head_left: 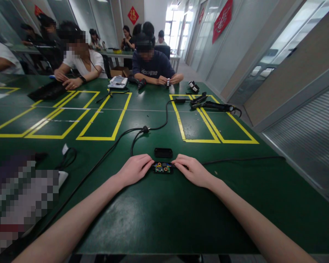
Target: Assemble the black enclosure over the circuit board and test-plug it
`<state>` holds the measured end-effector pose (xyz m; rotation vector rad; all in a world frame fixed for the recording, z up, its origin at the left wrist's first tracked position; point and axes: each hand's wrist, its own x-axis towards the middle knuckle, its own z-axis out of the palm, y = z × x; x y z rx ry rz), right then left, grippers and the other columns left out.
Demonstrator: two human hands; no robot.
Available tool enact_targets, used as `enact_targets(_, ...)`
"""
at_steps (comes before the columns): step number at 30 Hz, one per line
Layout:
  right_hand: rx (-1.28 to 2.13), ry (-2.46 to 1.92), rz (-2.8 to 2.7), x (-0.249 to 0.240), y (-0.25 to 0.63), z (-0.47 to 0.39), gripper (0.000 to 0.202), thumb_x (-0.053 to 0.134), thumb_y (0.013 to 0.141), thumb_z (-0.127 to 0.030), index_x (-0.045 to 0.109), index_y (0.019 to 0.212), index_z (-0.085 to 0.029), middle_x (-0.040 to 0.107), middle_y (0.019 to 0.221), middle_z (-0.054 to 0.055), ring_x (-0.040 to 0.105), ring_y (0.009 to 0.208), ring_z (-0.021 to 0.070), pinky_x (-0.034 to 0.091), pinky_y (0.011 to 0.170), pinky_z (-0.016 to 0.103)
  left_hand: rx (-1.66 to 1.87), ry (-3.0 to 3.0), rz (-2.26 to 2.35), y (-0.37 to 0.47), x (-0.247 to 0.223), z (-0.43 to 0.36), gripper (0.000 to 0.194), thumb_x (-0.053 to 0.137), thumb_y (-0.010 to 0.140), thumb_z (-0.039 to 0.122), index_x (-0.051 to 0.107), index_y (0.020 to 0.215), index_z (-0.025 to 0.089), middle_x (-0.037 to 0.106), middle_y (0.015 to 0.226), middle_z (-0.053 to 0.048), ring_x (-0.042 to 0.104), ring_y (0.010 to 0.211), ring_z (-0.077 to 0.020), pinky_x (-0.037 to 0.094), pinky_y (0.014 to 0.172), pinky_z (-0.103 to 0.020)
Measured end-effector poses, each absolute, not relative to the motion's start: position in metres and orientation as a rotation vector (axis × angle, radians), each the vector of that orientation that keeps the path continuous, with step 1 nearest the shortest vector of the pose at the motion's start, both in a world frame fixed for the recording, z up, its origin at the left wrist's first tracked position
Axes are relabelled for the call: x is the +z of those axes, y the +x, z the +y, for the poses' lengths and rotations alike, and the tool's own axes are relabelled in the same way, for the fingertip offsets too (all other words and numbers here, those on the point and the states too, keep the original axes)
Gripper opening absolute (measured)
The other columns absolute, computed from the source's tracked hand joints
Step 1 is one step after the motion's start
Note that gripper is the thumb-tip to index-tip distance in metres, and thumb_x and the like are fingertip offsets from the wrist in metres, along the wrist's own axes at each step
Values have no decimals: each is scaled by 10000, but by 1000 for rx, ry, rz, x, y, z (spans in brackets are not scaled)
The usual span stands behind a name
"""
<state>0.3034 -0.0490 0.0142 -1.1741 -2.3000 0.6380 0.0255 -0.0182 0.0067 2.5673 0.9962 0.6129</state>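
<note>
A small black case half (163, 171) holding a circuit board with copper-coloured rings lies on the green table in front of me. Just beyond it rests a black cover (163, 152), a separate shallow piece. My left hand (135, 168) pinches at the left end of the case, where the cable enters. At the right end, my right hand (193, 170) has its fingertips pressed together on the cable or case edge. The fingertips hide exactly what each pinch holds. A black cable (230, 160) runs off to the right from behind my right hand.
A black cable with a plug (145, 129) crosses the table. Blurred items (24, 197) lie at the left. Farther off are a black tool (214, 106), a power drill (141, 84), a white device (118, 82) and a black tray (48, 90). People sit across the table.
</note>
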Motion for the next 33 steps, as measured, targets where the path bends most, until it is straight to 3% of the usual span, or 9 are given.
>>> enact_targets(6,551,-1126,-2294,9,305,-51,190,627,957,-289,692,1104,-188,658,892,50,632,788,188,515,714,316,622,2498,968,24,11,-20,233,428,1061,310,603,962,192,655,849,-21,616,721,-159,488,686,-263)
enact_targets(8,556,-1124,-2257,8,306,-50,176,625,965,-286,668,1112,-198,631,845,28,605,736,168,496,670,294,633,2483,929,23,12,-21,159,482,1028,294,605,1037,194,666,886,-22,617,729,-157,488,680,-261)
enact_targets(13,599,-1046,-2239,8,307,-49,111,612,993,-279,652,927,-200,643,840,36,612,746,170,481,663,287,644,2527,841,21,12,-21,144,538,988,259,644,1057,192,647,866,-23,606,727,-148,473,671,-251)
enact_targets(25,461,-1033,-2346,1,306,-47,186,457,1061,-230,640,1083,-209,670,946,71,654,811,190,526,711,304,632,2583,862,22,9,-19,135,523,1003,270,638,1017,200,668,874,-17,623,749,-150,474,700,-251)
enact_targets(33,575,-987,-2287,3,306,-48,72,578,988,-225,646,980,-202,661,876,46,629,750,168,494,660,275,603,2555,840,23,11,-19,174,497,1022,283,651,1030,203,667,892,-23,627,762,-146,476,711,-244)
